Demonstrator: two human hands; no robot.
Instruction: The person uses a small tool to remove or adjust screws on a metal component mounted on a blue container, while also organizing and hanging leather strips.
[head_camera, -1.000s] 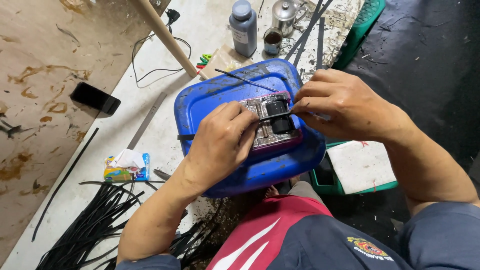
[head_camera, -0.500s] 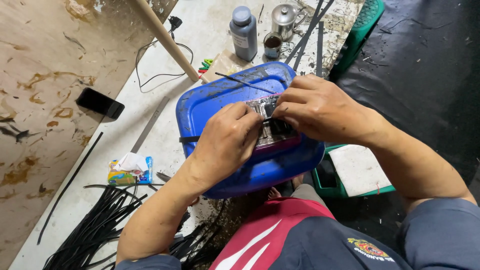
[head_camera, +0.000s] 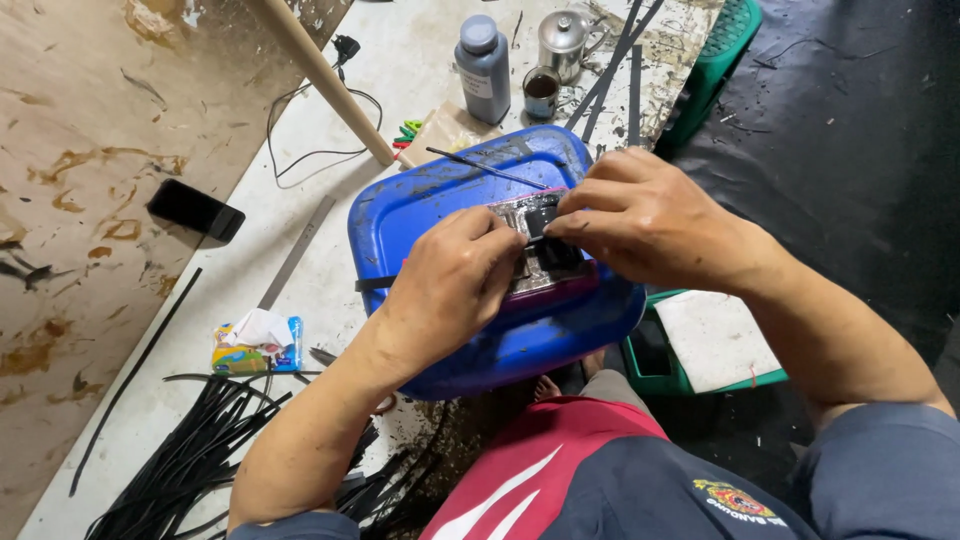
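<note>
A blue plastic stool (head_camera: 430, 205) stands in front of me as a work surface. On its top lies a small flat metal piece with a purple edge (head_camera: 545, 278), wrapped with a black strap (head_camera: 548, 222). My left hand (head_camera: 450, 285) presses down on the piece's left side, fingers curled over it. My right hand (head_camera: 645, 220) pinches the black strap at the piece's upper end with fingertips together. A thin black stick (head_camera: 485, 167) rests across the far part of the stool.
A bundle of black strips (head_camera: 190, 455) lies at lower left. A phone (head_camera: 195, 209), a tissue pack (head_camera: 255, 340), a wooden pole (head_camera: 325, 75), a grey bottle (head_camera: 483, 55), a small cup (head_camera: 540, 92), a metal teapot (head_camera: 562, 40) and a green stool (head_camera: 700, 345) surround the work.
My right hand has slid left and down over the black strap, covering more of the piece. My left hand stays pressed on the piece.
</note>
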